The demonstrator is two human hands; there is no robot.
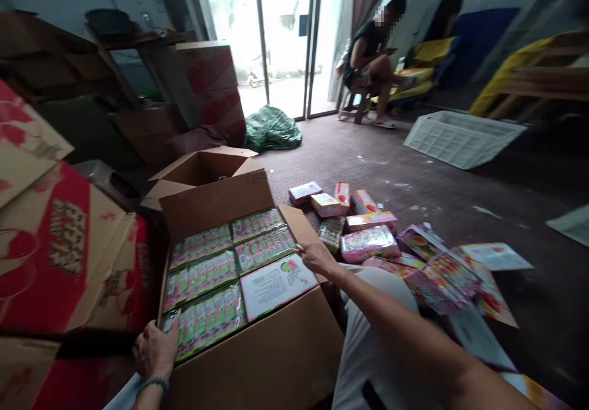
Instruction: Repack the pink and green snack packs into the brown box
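Note:
An open cardboard carton (257, 355) stands in front of me, packed with rows of film-wrapped packs (209, 321) in green and pink. One white printed box (276, 284) lies face up at its front right. My left hand (159, 345), a green bead bracelet at its wrist, is closed over the carton's front left corner, thumb beside the nearest pack. Over the carton's right edge, near the side flap (299, 226), my right hand (317, 258) has its fingers pinched together. A small pale tip shows at them; what it is I cannot make out.
Loose packs (370, 243) and flattened printed cartons (497, 256) lie on the floor to the right. Red cartons (92, 244) are stacked at left. Behind are another open carton (197, 170), a green sack (271, 127), a white crate (460, 140) and a seated person (368, 60).

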